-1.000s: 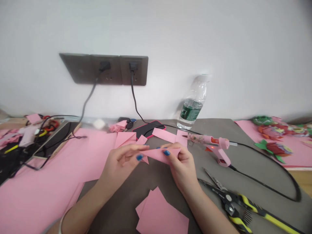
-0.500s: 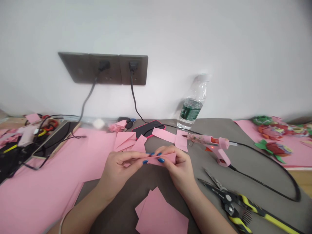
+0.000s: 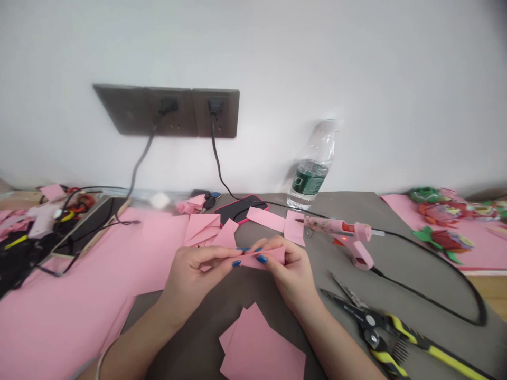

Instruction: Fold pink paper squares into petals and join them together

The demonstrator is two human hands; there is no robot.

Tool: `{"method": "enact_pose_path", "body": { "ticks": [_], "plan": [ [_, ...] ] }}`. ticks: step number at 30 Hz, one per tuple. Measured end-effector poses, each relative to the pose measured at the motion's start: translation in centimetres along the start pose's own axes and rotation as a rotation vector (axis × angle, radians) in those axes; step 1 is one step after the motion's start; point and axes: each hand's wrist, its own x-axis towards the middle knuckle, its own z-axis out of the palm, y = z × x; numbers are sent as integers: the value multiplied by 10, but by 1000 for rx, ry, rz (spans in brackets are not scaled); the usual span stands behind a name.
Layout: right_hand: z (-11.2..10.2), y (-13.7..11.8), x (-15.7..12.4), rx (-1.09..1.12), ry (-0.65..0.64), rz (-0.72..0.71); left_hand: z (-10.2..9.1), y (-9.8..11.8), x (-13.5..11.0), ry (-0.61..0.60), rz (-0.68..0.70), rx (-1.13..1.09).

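Observation:
Between both hands, above the grey tabletop, is a small folded piece of pink paper (image 3: 275,255). My left hand (image 3: 198,272) pinches its left end between thumb and fingers. On the other end, my right hand (image 3: 291,269) is closed with the thumb on top and fingers behind the paper. The fingertips of the two hands meet near the middle of the fold. Below them lies a small stack of pink paper squares (image 3: 263,345). Just beyond the hands are folded pink pieces (image 3: 204,228) and a pink paper strip (image 3: 265,219).
A pink glue gun (image 3: 348,235) with a lit red light and scissors-like pliers (image 3: 372,322) lie at right. Behind stand a water bottle (image 3: 312,171) and a phone (image 3: 241,208). Large pink sheets (image 3: 71,311) cover the left; paper flowers (image 3: 447,240) lie far right.

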Motion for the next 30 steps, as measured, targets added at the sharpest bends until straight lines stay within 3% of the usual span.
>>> {"method": "enact_pose_path", "body": {
  "ticks": [30],
  "plan": [
    [0,1,0,-7,2,24,2,2,1,26,55,12]
  ]
}}
